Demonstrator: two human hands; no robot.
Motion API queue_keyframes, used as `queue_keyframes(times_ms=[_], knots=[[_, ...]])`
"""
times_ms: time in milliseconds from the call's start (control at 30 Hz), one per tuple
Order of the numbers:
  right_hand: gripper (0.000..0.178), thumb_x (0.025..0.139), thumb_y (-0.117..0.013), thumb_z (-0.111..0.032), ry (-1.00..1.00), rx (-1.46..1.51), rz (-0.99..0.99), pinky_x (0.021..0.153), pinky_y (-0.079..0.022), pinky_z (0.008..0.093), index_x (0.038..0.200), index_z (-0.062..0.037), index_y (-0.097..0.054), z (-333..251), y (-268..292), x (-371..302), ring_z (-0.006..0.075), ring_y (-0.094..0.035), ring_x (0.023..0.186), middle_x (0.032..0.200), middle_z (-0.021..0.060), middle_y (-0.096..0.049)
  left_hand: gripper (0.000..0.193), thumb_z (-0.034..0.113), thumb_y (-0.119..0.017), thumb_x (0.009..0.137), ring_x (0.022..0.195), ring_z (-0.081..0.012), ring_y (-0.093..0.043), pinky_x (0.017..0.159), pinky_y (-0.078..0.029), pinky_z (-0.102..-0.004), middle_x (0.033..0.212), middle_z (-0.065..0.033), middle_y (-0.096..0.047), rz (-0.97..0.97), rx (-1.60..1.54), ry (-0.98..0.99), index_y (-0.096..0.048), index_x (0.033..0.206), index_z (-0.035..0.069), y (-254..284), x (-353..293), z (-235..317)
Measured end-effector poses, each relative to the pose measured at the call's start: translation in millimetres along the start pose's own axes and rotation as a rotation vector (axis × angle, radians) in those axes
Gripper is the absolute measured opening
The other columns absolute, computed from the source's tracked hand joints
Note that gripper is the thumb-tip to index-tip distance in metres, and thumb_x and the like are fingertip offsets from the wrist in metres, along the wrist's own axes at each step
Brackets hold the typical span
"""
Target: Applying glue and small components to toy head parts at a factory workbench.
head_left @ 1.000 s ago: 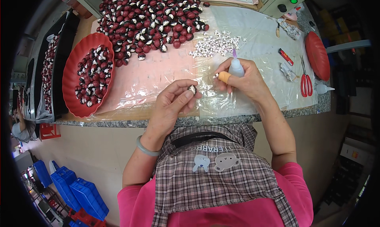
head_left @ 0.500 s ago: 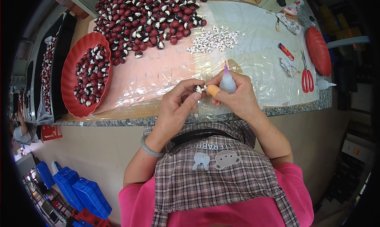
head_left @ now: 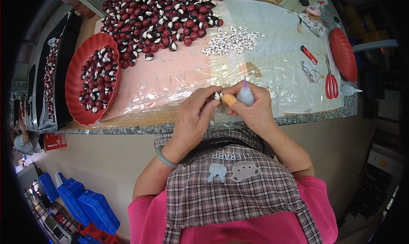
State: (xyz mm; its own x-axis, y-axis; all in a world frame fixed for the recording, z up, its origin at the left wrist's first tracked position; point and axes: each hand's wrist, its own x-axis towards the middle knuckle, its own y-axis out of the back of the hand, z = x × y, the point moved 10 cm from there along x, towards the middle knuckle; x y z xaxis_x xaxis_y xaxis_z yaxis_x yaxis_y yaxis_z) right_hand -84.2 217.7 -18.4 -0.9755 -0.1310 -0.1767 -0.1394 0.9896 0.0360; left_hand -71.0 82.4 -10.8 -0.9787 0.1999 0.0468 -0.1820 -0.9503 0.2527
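Note:
My left hand (head_left: 194, 113) is closed, pinching a small black-and-white round piece (head_left: 216, 96) between thumb and fingers. My right hand (head_left: 255, 107) is closed round a translucent squeeze bottle (head_left: 245, 96), its purple tip with a thin needle pointing away from me. A yellow finger cover (head_left: 229, 100) on that hand touches a tiny white bit at the edge of the round piece. Beyond both hands lies a loose heap of small white pieces (head_left: 234, 41). Farther left spreads a large pile of dark red, black and white round pieces (head_left: 157, 22).
A red scalloped tray (head_left: 73, 103) with finished-looking round pieces stands at left; another red tray (head_left: 343, 54) is at far right. Red-handled scissors (head_left: 331, 86), a red tube-like item (head_left: 309, 55), crumpled tissue (head_left: 311, 71) and a second bottle (head_left: 350, 90) lie at right.
My right hand and the bottle have shifted slightly toward me, the tip lower in view. The round piece has turned in my left fingers and shows more black; both hands remain together.

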Motion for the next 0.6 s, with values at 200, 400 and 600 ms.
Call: queue_keyframes(times_ms=[200, 400, 600], knots=[[0.008, 0.083, -0.068, -0.006, 0.123, -0.074, 0.071, 0.049, -0.045, 0.0212, 0.087, -0.0005, -0.065, -6, -2, -7, 0.0064, -0.058, 0.056, 0.066, 0.0028, -0.063, 0.023, 0.002, -0.058, 0.087, 0.078, -0.0276, -0.063, 0.070, -0.050, -0.0342, 0.091, -0.0162, -0.062, 0.024, 0.081, -0.092, -0.058, 0.110, 0.000, -1, -1, 10], [0.010, 0.082, -0.068, -0.006, 0.254, -0.163, 0.010, 0.051, -0.045, 0.0225, 0.090, -0.0010, -0.065, -16, -9, 4, 0.0064, -0.056, 0.057, 0.064, 0.0040, -0.062, 0.023, 0.006, -0.058, 0.088, 0.077, -0.0290, -0.064, 0.067, -0.050, -0.0346, 0.092, -0.0176, -0.062, 0.039, 0.022, -0.011, -0.057, 0.110, -0.001, 6, -1, -1], [0.027, 0.084, -0.065, 0.000, 0.062, 0.002, -0.053, 0.056, -0.045, 0.0169, 0.110, -0.0042, -0.065, -19, 5, 8, 0.0031, -0.053, 0.066, 0.081, -0.0007, -0.060, 0.020, 0.009, -0.056, 0.092, 0.070, -0.0059, -0.053, 0.060, -0.043, -0.0215, 0.085, -0.0032, -0.062, 0.201, -0.164, 0.034, -0.054, 0.111, 0.003, 66, 4, -11]])
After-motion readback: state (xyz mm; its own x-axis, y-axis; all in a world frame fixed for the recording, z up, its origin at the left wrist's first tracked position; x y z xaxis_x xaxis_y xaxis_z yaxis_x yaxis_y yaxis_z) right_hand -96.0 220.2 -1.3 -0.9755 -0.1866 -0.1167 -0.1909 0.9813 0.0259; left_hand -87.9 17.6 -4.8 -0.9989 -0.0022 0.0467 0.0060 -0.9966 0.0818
